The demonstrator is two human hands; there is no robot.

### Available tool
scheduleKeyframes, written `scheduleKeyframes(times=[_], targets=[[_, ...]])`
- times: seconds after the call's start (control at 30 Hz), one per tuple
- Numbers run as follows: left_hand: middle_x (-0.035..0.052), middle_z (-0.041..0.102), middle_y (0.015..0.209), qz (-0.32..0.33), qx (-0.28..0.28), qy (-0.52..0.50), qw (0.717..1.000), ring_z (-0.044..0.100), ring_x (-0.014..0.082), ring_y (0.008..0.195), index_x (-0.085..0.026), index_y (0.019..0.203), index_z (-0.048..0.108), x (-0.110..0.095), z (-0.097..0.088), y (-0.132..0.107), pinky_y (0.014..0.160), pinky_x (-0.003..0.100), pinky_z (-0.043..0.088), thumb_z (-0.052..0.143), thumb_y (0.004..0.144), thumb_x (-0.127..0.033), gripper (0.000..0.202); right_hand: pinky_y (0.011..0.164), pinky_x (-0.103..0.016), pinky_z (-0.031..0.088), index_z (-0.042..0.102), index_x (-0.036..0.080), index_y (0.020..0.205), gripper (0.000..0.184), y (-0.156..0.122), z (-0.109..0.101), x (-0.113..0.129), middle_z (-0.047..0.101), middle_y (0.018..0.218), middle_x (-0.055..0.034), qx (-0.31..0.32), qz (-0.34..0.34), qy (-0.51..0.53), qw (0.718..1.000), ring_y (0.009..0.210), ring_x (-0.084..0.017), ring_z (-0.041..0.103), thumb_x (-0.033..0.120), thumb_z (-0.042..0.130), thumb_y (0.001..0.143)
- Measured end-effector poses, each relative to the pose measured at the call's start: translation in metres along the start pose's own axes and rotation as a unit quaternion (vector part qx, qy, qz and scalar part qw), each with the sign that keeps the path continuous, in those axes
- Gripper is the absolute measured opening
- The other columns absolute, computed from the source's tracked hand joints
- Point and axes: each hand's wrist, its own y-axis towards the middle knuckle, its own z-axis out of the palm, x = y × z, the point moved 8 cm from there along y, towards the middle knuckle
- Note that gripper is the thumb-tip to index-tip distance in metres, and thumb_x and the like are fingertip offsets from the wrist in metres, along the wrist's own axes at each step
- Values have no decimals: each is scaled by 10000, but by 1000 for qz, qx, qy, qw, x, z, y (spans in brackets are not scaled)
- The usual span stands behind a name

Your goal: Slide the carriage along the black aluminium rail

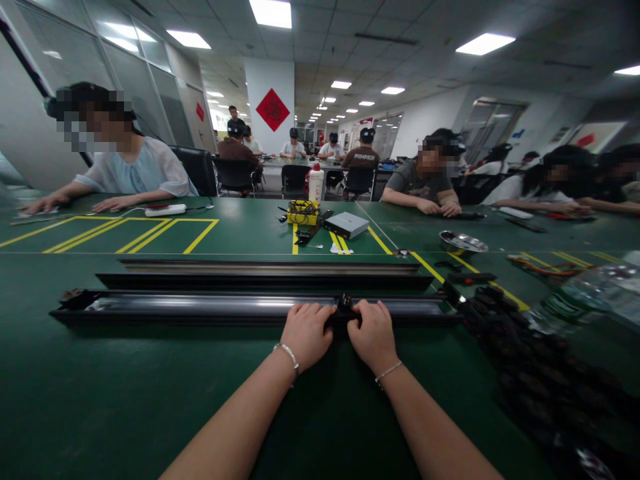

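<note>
A long black channel-shaped rail (pixel 190 307) with a shiny grey inner face lies across the table in front of me. A small black fitting (pixel 345 304) sits in its channel, right of the middle. My left hand (pixel 306 333) grips the fitting's left side with curled fingers, resting on the rail. From the right, my right hand (pixel 373 337) closes on the same fitting, thumb toward the near edge. My hands partly hide the fitting's lower part. Just behind lies a second long black rail (pixel 265 280), touched by neither hand.
Many dark parts (pixel 540 373) are heaped at the right, near a clear plastic bottle (pixel 580 297). A metal bowl (pixel 463 242), a grey box (pixel 346 225) and a yellow basket (pixel 303 213) stand farther back. Co-workers sit across the green table (pixel 125 393).
</note>
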Motion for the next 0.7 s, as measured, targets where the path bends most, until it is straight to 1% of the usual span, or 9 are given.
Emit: scheduleKeyframes(times=[0.2, 0.43, 0.57, 0.7], targets=[[11, 565, 969, 14, -10, 12, 1000, 477, 182, 961, -289, 1111, 472, -1, 1, -1, 896, 364, 275, 472, 739, -271, 373, 973, -377, 190, 501, 206, 719, 150, 0, 0, -2, 577, 721, -6, 1, 13, -10, 1000, 772, -159, 502, 121, 421, 624], [33, 545, 1016, 11, 2, 31, 999, 451, 207, 992, -273, 1141, 433, -4, 2, -4, 895, 374, 276, 506, 718, -279, 430, 957, -369, 206, 516, 211, 719, 162, 0, 0, -2, 575, 713, 0, 4, 4, -15, 1000, 745, -153, 492, 120, 419, 626], [44, 547, 1035, 11, -6, 27, 1000, 447, 209, 1006, -247, 1154, 413, -3, 2, -4, 907, 377, 268, 501, 722, -288, 443, 965, -378, 187, 530, 220, 751, 201, -1, 0, -2, 579, 716, 8, 1, 1, -8, 1000, 756, -152, 495, 115, 413, 627], [55, 544, 1062, 12, -13, 23, 1000, 443, 214, 1019, -224, 1151, 407, -2, 3, -4, 918, 381, 258, 510, 714, -290, 454, 965, -379, 182, 538, 224, 746, 205, -1, -1, -1, 585, 714, 8, 2, 2, 0, 1000, 749, -152, 496, 113, 407, 632]])
